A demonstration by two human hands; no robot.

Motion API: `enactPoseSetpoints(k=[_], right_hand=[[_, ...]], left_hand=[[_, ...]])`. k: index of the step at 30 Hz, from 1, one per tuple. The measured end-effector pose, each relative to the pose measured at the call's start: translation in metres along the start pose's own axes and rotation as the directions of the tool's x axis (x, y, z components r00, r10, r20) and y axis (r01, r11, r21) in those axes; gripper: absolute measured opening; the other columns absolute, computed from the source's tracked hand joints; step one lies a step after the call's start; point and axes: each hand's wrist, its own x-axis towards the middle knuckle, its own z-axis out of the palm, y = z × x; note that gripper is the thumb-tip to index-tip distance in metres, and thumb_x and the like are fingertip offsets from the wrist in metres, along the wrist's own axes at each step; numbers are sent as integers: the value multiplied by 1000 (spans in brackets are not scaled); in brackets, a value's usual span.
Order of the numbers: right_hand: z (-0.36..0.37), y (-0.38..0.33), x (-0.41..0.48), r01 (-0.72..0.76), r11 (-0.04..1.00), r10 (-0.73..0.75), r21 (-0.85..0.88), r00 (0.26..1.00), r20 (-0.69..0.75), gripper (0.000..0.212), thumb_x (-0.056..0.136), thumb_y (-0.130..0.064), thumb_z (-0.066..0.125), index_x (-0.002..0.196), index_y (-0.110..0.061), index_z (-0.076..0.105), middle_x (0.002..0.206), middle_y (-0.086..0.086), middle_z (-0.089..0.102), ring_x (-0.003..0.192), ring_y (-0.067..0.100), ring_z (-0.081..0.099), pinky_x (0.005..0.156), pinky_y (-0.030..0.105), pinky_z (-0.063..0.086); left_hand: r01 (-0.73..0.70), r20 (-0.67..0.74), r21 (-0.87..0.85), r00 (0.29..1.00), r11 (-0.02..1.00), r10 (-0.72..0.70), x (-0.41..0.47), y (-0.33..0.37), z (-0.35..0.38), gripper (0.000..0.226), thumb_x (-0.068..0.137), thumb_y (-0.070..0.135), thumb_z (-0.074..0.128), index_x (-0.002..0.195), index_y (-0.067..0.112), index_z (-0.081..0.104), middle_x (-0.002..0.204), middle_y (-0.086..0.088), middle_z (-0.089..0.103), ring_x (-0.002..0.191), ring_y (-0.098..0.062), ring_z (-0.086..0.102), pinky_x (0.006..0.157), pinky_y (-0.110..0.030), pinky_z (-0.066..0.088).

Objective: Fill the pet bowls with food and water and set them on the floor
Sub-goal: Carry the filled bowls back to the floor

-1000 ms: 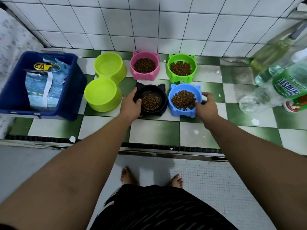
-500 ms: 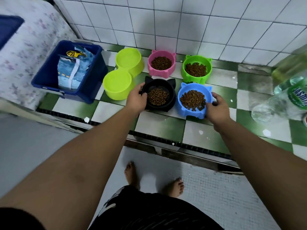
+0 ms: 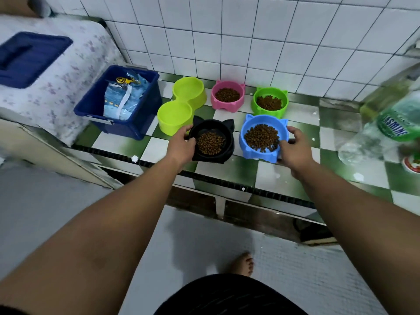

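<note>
My left hand [image 3: 181, 145] grips the left rim of a black cat-eared bowl [image 3: 227, 135] holding kibble. My right hand [image 3: 293, 148] grips the right side of a blue cat-eared bowl [image 3: 248, 129], also with kibble, tilted slightly toward me. Both bowls are near the front of the green-and-white tiled counter [image 3: 268, 176]. Behind them stand a pink bowl [image 3: 227, 103] and a green bowl [image 3: 270, 110], each with kibble. A lime double bowl [image 3: 179, 108] to the left looks empty.
A dark blue bin [image 3: 95, 110] with a blue food bag [image 3: 122, 101] stands at the counter's left. Clear plastic bottles [image 3: 377, 135] lie at the right. A blue lid [image 3: 29, 57] rests on a floral-covered surface. My bare foot [image 3: 243, 264] is on the grey floor below.
Both bowls have come toward the counter's front edge in my hands and apart from each other. The view has shifted right and back, showing more of the floor and the floral surface.
</note>
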Motion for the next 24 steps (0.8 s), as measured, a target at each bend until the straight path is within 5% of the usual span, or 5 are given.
enactPoseSetpoints(k=[7,12,18,24], right_hand=[[37,-6,-71,47,999,-48,11,998,40,44,97,-9,55,138,-26,51,111,18,63,95,39,70,72,61,60],[88,-16,-123,124,992,-122,-20,988,100,43,97,-9,54,137,-23,50,88,10,58,83,38,67,71,67,57],[176,-38,-181,194,979,-173,-57,950,260,46,96,-9,55,138,-27,51,103,14,58,97,37,69,69,60,60],[273,-59,-229,344,933,-263,-109,855,446,45,97,-12,55,139,-24,51,112,18,63,86,27,67,63,46,62]], left_hand=[[15,-58,-74,998,997,-19,-48,-29,-61,44,97,10,54,137,28,58,127,-8,64,110,-27,64,94,-47,58],[11,-171,-118,985,993,-31,-90,-63,-129,46,96,8,55,138,26,59,123,-1,65,108,-17,62,96,-31,53],[102,-281,-260,943,960,-176,-142,-109,-233,41,99,10,52,135,27,59,120,-8,66,106,-33,69,87,-53,61],[147,-397,-407,860,901,-320,-184,-163,-319,40,101,8,50,133,30,58,117,-8,66,94,-28,71,67,-48,65]])
